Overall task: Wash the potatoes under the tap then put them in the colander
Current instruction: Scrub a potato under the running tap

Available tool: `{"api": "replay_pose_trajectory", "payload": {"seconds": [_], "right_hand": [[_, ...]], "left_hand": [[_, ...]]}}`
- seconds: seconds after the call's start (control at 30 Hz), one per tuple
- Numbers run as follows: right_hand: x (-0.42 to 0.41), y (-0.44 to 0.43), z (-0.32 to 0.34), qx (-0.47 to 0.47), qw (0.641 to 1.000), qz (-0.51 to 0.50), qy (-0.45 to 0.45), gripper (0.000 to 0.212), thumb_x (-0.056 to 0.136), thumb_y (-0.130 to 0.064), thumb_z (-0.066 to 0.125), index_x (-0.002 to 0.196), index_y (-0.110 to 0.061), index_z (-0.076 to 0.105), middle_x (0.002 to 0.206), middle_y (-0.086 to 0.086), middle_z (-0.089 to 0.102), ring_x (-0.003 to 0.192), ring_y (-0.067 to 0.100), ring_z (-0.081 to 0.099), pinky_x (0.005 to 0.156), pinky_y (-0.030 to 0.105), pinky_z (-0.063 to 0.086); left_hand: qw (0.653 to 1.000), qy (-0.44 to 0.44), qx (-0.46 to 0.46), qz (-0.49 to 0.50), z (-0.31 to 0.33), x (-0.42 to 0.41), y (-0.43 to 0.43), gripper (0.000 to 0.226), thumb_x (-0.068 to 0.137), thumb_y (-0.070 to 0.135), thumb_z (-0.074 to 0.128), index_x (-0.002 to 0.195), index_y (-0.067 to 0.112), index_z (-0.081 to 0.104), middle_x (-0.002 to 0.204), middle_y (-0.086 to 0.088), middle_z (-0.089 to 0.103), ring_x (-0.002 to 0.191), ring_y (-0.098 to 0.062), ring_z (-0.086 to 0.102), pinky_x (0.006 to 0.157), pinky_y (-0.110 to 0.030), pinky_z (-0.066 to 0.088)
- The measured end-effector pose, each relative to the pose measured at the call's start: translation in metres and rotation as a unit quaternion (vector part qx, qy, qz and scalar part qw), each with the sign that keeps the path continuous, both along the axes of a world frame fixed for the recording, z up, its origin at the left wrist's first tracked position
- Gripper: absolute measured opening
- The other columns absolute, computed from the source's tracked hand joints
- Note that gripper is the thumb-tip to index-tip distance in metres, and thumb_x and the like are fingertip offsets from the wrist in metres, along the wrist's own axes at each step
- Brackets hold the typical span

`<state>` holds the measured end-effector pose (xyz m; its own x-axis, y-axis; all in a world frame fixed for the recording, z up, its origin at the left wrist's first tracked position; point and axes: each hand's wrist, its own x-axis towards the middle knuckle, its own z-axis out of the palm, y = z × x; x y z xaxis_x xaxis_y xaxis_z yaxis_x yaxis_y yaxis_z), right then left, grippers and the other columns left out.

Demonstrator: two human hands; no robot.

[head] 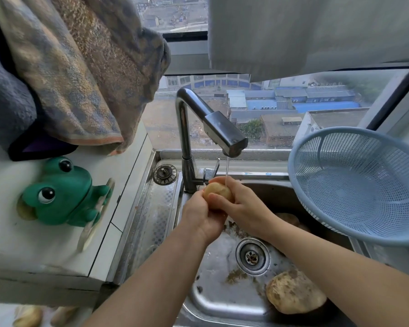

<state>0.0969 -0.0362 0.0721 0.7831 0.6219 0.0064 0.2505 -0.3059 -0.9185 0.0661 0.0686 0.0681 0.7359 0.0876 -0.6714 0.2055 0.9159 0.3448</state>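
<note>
We have both hands wrapped around one potato (217, 192), holding it under the thin stream from the tap (213, 128): the left hand (202, 213) cups it from below and the right hand (240, 201) presses over the top with the thumb across the skin. The likeliest trouble, we judge, is the wet potato slipping out and dropping into the sink (213, 300), where dirt lies around the drain (252, 256), so it would need rinsing again. A dirty potato (294, 295) waits at the near right of the basin, and another (287, 218) shows partly under the right forearm. The colander (354, 182) sits tilted on the sink's right edge, empty, overhanging the basin; a heavy drop into it might tip it. Reaching it means swinging right, with nothing in between. On the bench to the left, well clear, stand a green frog holder (64, 192) and hanging towels (80, 74).
</note>
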Motion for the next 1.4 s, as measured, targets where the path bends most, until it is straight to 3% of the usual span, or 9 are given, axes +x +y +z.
{"api": "replay_pose_trajectory", "payload": {"seconds": [0.17,0.3,0.43,0.63,0.9,1.03,1.17,1.27,1.4], "right_hand": [[-0.003,0.004,-0.003,0.079,0.992,-0.093,0.027,0.033,0.075,-0.051,0.062,0.095,-0.026,0.068,0.083,-0.007,0.069,0.081,0.001,0.063,0.076,0.018,0.05],[-0.006,0.008,0.005,0.191,0.948,-0.205,0.151,0.021,0.095,-0.024,0.056,0.077,-0.019,0.066,0.075,0.0,0.064,0.068,0.005,0.06,0.057,0.013,0.046],[-0.006,0.008,0.017,0.178,0.894,-0.279,0.301,0.03,0.099,-0.027,0.045,0.076,-0.014,0.059,0.074,0.005,0.057,0.064,0.013,0.052,0.049,0.019,0.04],[-0.016,0.009,0.015,0.131,0.928,-0.138,0.319,0.031,0.102,-0.021,0.037,0.106,-0.02,0.068,0.093,0.0,0.06,0.074,0.01,0.048,0.062,0.023,0.038],[-0.009,-0.004,0.012,0.129,0.938,0.038,0.319,0.035,0.099,-0.02,0.044,0.133,-0.023,0.049,0.112,0.01,0.054,0.073,0.013,0.048,0.062,0.023,0.042],[0.009,-0.015,0.023,0.121,0.913,0.077,0.383,0.042,0.08,-0.025,0.066,0.122,-0.025,0.064,0.096,0.004,0.063,0.067,0.014,0.057,0.061,0.021,0.052],[0.01,-0.009,0.029,0.011,0.966,0.043,0.256,0.038,0.082,-0.027,0.076,0.117,-0.02,0.062,0.111,0.007,0.061,0.087,0.021,0.065,0.067,0.031,0.057],[0.006,-0.004,0.026,0.006,0.98,0.0,0.197,0.033,0.085,-0.029,0.072,0.114,-0.016,0.062,0.105,0.006,0.062,0.082,0.019,0.069,0.062,0.031,0.059],[0.013,-0.015,0.03,0.081,0.929,0.087,0.351,0.042,0.081,-0.032,0.067,0.121,-0.022,0.065,0.097,0.009,0.071,0.074,0.022,0.071,0.061,0.024,0.056]], "left_hand": [[0.999,-0.018,0.039,-0.011,-0.005,0.002,-0.005,0.033,0.1,0.021,0.044,0.12,0.0,0.059,0.097,-0.019,0.067,0.093,-0.027,0.065,0.078,-0.035,0.058],[0.993,-0.05,0.105,0.026,0.001,0.0,-0.019,0.034,0.102,0.027,0.045,0.122,0.001,0.051,0.114,-0.023,0.06,0.095,-0.026,0.062,0.081,-0.036,0.054],[0.978,-0.099,0.183,0.006,0.0,-0.01,-0.024,0.022,0.098,0.02,0.05,0.117,0.01,0.05,0.114,-0.019,0.058,0.094,-0.023,0.061,0.082,-0.034,0.053],[0.989,-0.039,0.126,0.067,-0.008,-0.005,-0.004,0.014,0.099,0.021,0.05,0.102,0.008,0.055,0.092,-0.014,0.061,0.074,-0.02,0.06,0.067,-0.035,0.051],[0.992,0.023,0.121,0.012,-0.009,-0.002,0.016,0.015,0.089,0.012,0.046,0.099,0.008,0.056,0.079,-0.016,0.057,0.062,-0.025,0.054,0.041,-0.029,0.045],[0.99,0.004,0.136,-0.041,-0.004,-0.002,0.015,0.017,0.089,0.011,0.044,0.093,0.008,0.06,0.088,-0.019,0.06,0.072,-0.027,0.057,0.054,-0.033,0.051],[0.978,-0.019,0.201,-0.048,-0.003,-0.002,0.007,0.023,0.1,0.014,0.041,0.106,0.006,0.062,0.093,-0.018,0.066,0.082,-0.027,0.063,0.06,-0.035,0.055],[0.97,-0.013,0.235,-0.058,-0.002,-0.003,0.006,0.025,0.1,0.014,0.045,0.114,0.002,0.061,0.102,-0.02,0.066,0.091,-0.029,0.063,0.073,-0.04,0.055],[0.965,-0.002,0.248,-0.089,0.003,-0.003,0.014,0.03,0.1,0.016,0.039,0.088,0.011,0.066,0.089,-0.018,0.064,0.078,-0.028,0.062,0.074,-0.047,0.052]]}}
